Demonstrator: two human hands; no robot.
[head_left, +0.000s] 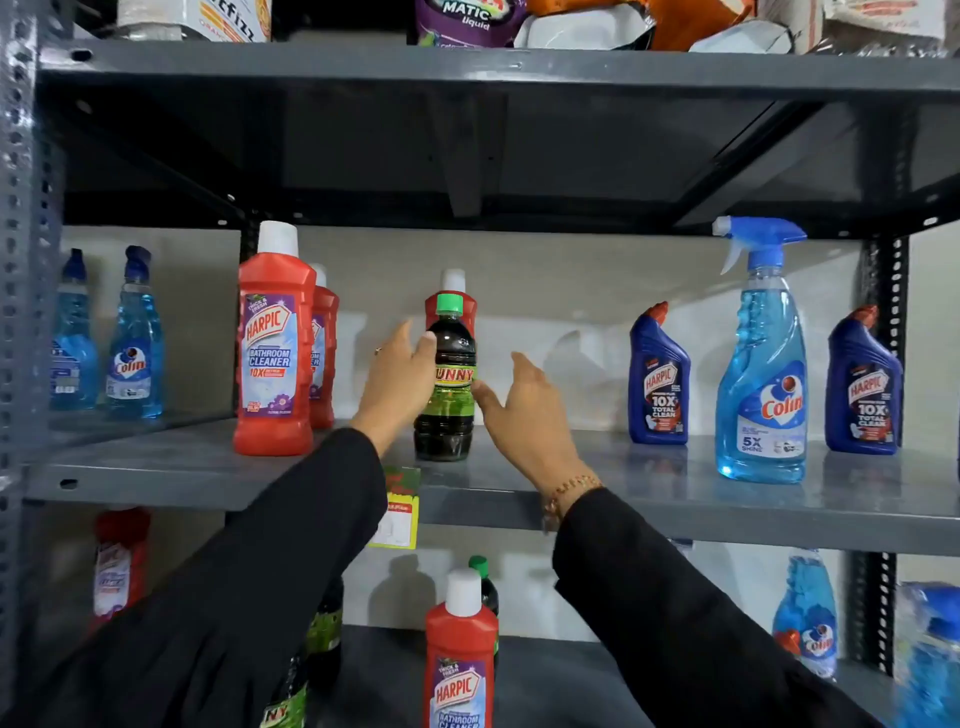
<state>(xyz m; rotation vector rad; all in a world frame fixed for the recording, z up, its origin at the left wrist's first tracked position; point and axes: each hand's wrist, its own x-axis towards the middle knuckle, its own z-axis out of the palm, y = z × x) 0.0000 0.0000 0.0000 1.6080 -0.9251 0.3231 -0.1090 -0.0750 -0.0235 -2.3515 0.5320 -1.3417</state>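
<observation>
A dark bottle (445, 384) with a green cap and a green and red label stands upright on the middle shelf (649, 499). My left hand (397, 376) is beside its left flank, fingers straight and pointing up, thumb touching the bottle's shoulder. My right hand (524, 415) is spread to the bottle's right, with its thumb tip at the label and its fingers apart from the bottle. Neither hand is curled round the bottle. Both arms wear black sleeves, and a bracelet sits on the right wrist.
On the middle shelf stand red Harpic bottles (272, 343), one directly behind the dark bottle, blue Harpic bottles (658, 379), a blue Colin sprayer (762, 364) and two Colin bottles (134, 343). The lower shelf holds another red Harpic bottle (460, 660). A price tag (397, 514) hangs from the shelf edge.
</observation>
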